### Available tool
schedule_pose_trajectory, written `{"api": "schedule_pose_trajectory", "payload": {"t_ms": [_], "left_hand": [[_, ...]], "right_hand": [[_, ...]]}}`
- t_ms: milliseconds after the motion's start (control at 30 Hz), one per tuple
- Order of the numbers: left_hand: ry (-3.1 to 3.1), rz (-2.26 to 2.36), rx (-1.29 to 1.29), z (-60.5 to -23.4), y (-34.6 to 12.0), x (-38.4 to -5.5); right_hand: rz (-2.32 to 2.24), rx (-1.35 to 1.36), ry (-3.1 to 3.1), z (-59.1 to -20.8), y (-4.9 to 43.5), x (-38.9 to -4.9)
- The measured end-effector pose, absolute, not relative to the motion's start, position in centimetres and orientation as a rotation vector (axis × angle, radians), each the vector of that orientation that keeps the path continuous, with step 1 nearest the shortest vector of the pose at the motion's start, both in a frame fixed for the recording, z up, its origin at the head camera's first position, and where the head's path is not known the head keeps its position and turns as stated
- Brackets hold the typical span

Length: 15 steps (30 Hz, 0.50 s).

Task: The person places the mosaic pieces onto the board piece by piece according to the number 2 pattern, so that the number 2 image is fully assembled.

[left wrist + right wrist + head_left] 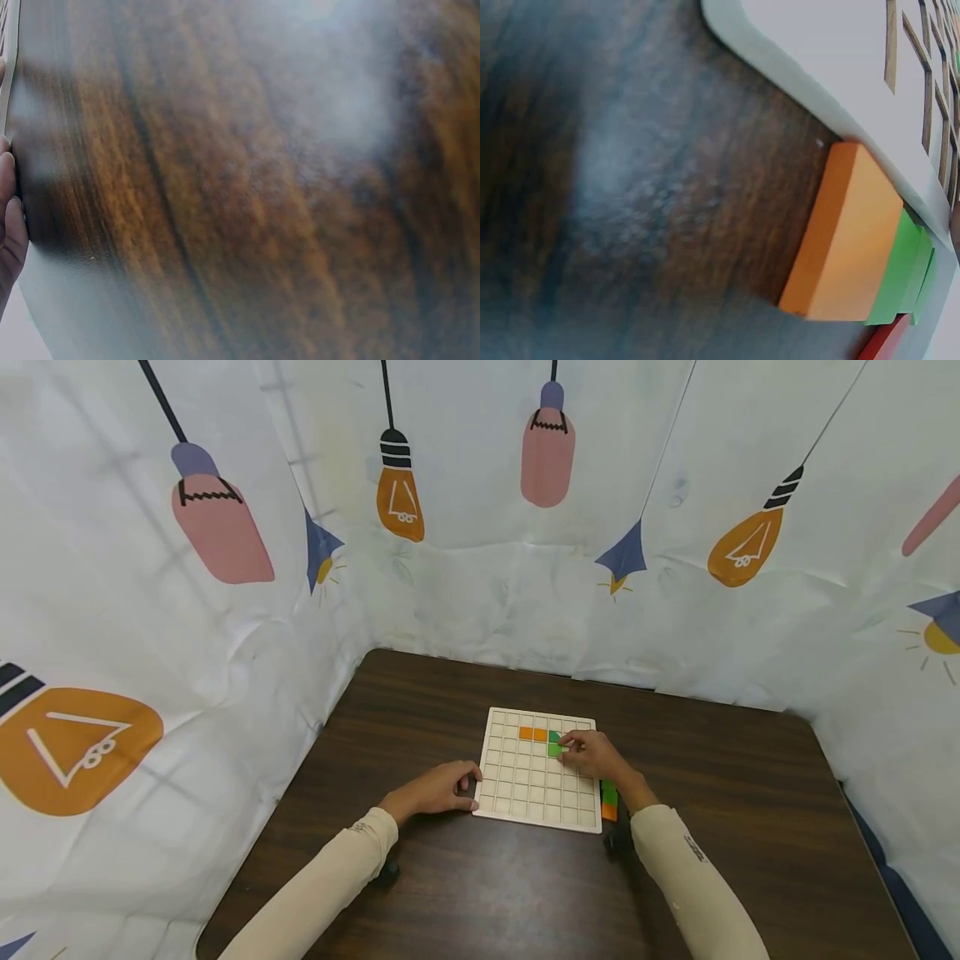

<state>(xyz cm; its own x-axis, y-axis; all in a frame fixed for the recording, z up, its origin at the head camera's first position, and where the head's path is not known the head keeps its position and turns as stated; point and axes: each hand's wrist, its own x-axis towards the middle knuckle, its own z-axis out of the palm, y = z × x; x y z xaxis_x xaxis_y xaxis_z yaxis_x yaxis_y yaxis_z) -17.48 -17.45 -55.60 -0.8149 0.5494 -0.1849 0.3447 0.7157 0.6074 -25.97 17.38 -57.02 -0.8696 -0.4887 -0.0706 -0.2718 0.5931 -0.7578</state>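
A pale square grid board [517, 785] lies on the dark wooden table. In its upper part sit two orange tiles [533, 734] side by side, with a dark green tile [553, 737] to their right. Just below that one is a light green tile [554, 750]; the thumb and forefinger of my right hand [592, 755] pinch it at its right side. My left hand [438, 788] rests at the board's left edge, fingers and thumb spread apart and touching it. Only some left fingertips [7, 180] show in the left wrist view.
Beside the board's right edge lie an orange block [855, 240], green blocks [904, 270] and a red block [885, 341], partly hidden by the right forearm in the head view. White cloth [480, 602] printed with lamps hangs around the table [750, 793].
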Motion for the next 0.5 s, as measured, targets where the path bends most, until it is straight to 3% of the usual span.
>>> {"api": "schedule_pose_trajectory", "payload": {"t_ms": [500], "left_hand": [[2.568, 0.829, 0.719, -55.8, -17.5, -17.7]], "right_hand": [[-1.274, -0.533, 2.604, -55.2, 19.4, -25.0]]}}
